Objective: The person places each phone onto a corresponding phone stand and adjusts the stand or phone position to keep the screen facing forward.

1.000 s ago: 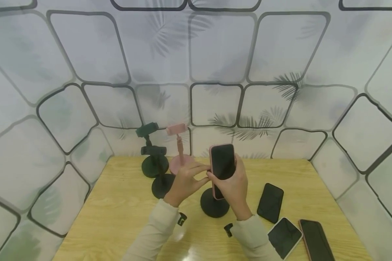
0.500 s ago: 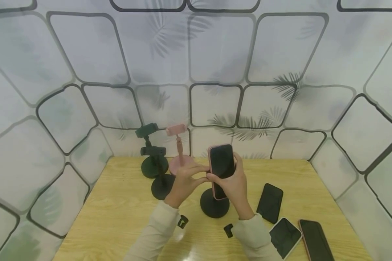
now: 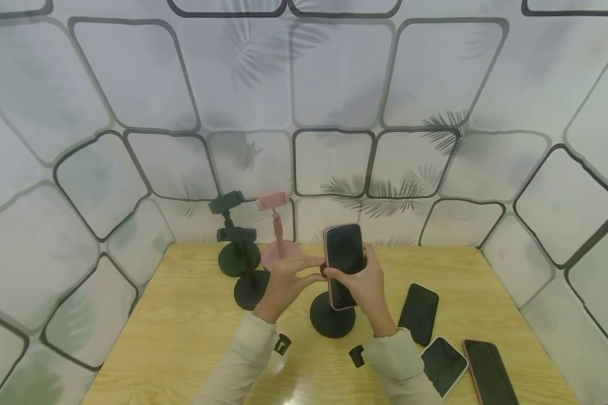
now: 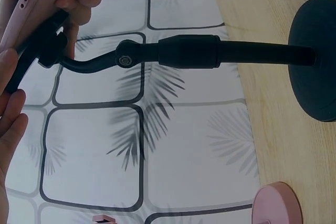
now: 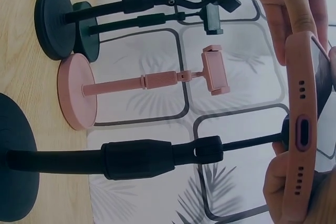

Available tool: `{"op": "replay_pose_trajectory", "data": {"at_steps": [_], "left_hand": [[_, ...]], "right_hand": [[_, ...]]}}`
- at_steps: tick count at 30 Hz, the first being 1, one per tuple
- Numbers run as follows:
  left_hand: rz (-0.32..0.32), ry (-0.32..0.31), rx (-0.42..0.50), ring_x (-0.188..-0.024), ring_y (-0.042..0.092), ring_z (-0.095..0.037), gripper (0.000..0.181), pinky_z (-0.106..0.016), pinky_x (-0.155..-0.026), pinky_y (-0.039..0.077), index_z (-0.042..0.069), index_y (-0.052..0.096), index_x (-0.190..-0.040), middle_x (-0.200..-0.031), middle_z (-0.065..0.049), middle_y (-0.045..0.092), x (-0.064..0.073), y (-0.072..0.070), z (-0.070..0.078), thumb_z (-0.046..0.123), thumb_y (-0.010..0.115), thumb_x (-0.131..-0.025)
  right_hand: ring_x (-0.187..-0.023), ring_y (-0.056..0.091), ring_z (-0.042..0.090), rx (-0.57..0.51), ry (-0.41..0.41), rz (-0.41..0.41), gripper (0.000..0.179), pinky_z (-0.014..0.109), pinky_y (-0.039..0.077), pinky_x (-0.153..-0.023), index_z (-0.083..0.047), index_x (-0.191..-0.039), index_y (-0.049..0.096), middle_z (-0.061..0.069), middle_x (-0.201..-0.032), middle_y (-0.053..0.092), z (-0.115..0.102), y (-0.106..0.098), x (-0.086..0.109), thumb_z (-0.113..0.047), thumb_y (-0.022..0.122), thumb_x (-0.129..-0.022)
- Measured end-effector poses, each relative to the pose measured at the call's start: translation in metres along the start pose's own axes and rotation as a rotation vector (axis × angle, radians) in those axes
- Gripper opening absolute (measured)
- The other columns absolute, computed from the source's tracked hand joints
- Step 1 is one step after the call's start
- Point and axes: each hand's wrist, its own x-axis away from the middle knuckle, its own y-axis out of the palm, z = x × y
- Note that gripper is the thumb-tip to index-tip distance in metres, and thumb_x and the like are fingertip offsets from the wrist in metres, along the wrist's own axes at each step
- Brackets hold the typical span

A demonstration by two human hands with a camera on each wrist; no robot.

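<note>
A phone in a pink case (image 3: 344, 253) stands upright, slightly tilted, at the clamp of a black phone stand (image 3: 332, 315). My right hand (image 3: 365, 281) grips the phone from its right side, thumb across the screen. The thumb and fingers of my left hand (image 3: 291, 281) pinch the clamp's left end beside the phone. In the left wrist view, the dark clamp (image 4: 39, 51) lies against the phone's back, with fingers at both ends. The right wrist view shows the phone's pink bottom edge (image 5: 302, 129) with its charging port; the clamp is mostly hidden there.
Left of the hands stand a dark green phone stand (image 3: 240, 259), a pink one (image 3: 281, 253) and another black one (image 3: 252, 289). On the right lie a black phone (image 3: 419, 314), a white-edged phone (image 3: 443, 365) and a pink-edged phone (image 3: 491, 371). A patterned cloth wall rises behind the table.
My right thumb has shifted slightly right, away from the left fingertips, so a bit of the dark clamp end shows between them. The phone and stand have hardly moved.
</note>
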Motion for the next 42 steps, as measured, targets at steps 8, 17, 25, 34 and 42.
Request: {"op": "replay_pose_trajectory", "data": {"at_steps": [8, 17, 25, 34, 42], "left_hand": [[0.001, -0.002, 0.02, -0.085, 0.071, -0.024, 0.035, -0.023, -0.081, 0.055, -0.003, 0.072, -0.094, -0.092, -0.015, 0.073, 0.001, -0.001, 0.001, 0.0, 0.082, -0.061], [-0.059, 0.066, -0.02, -0.087, 0.071, -0.022, 0.036, -0.022, -0.083, 0.054, -0.003, 0.071, -0.097, -0.094, -0.014, 0.073, 0.001, -0.003, 0.001, 0.003, 0.083, -0.064], [-0.025, 0.072, -0.005, -0.085, 0.071, -0.024, 0.035, -0.023, -0.082, 0.055, -0.005, 0.071, -0.096, -0.093, -0.017, 0.073, 0.004, -0.002, -0.004, -0.001, 0.082, -0.063], [-0.048, -0.267, 0.262, -0.108, 0.063, -0.031, 0.04, -0.031, -0.093, 0.052, -0.005, 0.059, -0.118, -0.116, -0.02, 0.064, 0.01, 0.011, -0.005, 0.001, 0.07, -0.081], [-0.327, -0.561, 0.544, -0.133, 0.04, -0.035, 0.052, -0.049, -0.111, 0.032, -0.007, 0.033, -0.141, -0.143, -0.023, 0.041, 0.017, 0.03, -0.016, 0.028, 0.027, -0.103]], "right_hand": [[-0.075, 0.056, 0.017, -0.062, 0.005, -0.002, 0.058, 0.029, 0.051, -0.062, -0.009, -0.114, 0.051, 0.014, -0.09, 0.058, 0.002, -0.001, -0.002, -0.015, 0.085, -0.067], [-0.07, 0.058, 0.015, -0.088, -0.015, -0.005, 0.052, 0.027, 0.052, -0.058, -0.009, -0.11, 0.053, 0.015, -0.087, 0.06, 0.006, -0.001, -0.006, -0.012, 0.083, -0.069], [-0.067, 0.057, 0.013, -0.049, -0.056, 0.073, 0.052, 0.026, 0.05, -0.056, -0.007, -0.106, 0.054, 0.012, -0.084, 0.061, 0.006, 0.006, -0.006, -0.016, 0.085, -0.066], [-0.068, 0.057, 0.012, 0.019, -0.182, 0.246, 0.057, 0.022, 0.048, -0.058, -0.005, -0.104, 0.054, 0.009, -0.082, 0.064, 0.01, 0.02, -0.005, -0.019, 0.088, -0.061], [-0.069, 0.061, 0.018, 0.01, -0.215, 0.286, 0.058, 0.023, 0.049, -0.057, -0.003, -0.106, 0.054, 0.012, -0.086, 0.065, 0.014, 0.028, -0.004, -0.017, 0.088, -0.061]]}}
